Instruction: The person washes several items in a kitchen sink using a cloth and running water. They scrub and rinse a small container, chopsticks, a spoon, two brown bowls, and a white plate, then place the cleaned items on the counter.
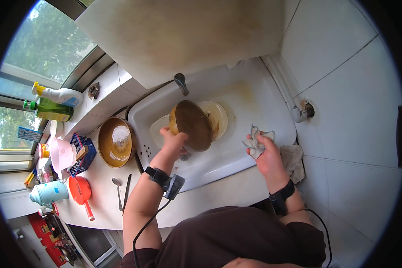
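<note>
A brown bowl [195, 127] is tilted over the white sink [254, 107], gripped at its near left side by my left hand [172, 140]. Behind it a pale plate [219, 115] with dark and brownish residue lies in the basin, partly covered by the bowl. To the left, another pale dish [158, 130] shows only in part. My right hand [267, 152] holds a crumpled grey-white cloth [258, 142] over the sink's right front rim, apart from the bowl. The dark faucet [181, 83] stands at the back edge.
A second brown bowl [116, 142] rests on the counter left of the sink, near a spoon [118, 192] and chopsticks [127, 191]. Farther left are a red ladle [80, 191], a blue basket [83, 159] and bottles [53, 110]. A rag [292, 162] hangs at the right corner.
</note>
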A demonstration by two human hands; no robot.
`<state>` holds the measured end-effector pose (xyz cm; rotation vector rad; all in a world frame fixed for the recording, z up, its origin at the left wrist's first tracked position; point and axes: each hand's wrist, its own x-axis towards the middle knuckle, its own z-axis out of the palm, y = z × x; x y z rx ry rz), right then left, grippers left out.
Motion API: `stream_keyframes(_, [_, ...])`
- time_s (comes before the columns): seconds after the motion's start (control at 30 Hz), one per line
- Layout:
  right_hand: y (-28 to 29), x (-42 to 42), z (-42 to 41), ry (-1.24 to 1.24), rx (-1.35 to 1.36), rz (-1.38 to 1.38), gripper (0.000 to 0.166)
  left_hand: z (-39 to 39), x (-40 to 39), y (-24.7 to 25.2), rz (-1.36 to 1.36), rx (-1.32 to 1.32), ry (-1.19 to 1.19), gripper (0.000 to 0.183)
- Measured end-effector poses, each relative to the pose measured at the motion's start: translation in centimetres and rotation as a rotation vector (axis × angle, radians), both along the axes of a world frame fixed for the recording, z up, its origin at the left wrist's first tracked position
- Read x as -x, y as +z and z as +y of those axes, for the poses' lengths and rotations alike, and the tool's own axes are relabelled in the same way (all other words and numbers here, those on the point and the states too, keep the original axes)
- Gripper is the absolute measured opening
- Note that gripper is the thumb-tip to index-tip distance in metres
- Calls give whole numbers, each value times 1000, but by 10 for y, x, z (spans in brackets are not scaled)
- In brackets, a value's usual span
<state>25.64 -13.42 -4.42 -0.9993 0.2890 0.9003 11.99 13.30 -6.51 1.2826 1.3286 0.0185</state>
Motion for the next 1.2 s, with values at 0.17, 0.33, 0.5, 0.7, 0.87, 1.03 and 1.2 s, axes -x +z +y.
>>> stream_keyframes(0.17, [3,8,28,162,96,-128,29,-10,21,30,-11,-61,13,74])
stream_keyframes(0.33, [-6,34,74,464,74,-443,26,-39,51,43,-405,83,96,70])
stream_keyframes(0.5, [-1,97,108,529,-8,-1187,26,-61,74,13,-622,29,233,61])
stream_keyframes(0.7, [-9,88,89,481,16,-819,20,-58,92,1,-581,-488,361,67])
stream_keyframes(0.87, [-35,42,96,591,252,-586,28,-46,108,20,-309,-940,153,62])
stream_keyframes(1.03, [-7,58,133,786,531,-933,44,-48,108,33,-303,-1036,174,60])
stream_keyframes(1.2, [-3,43,149,614,803,-1150,37,-44,109,24,-364,-902,257,58])
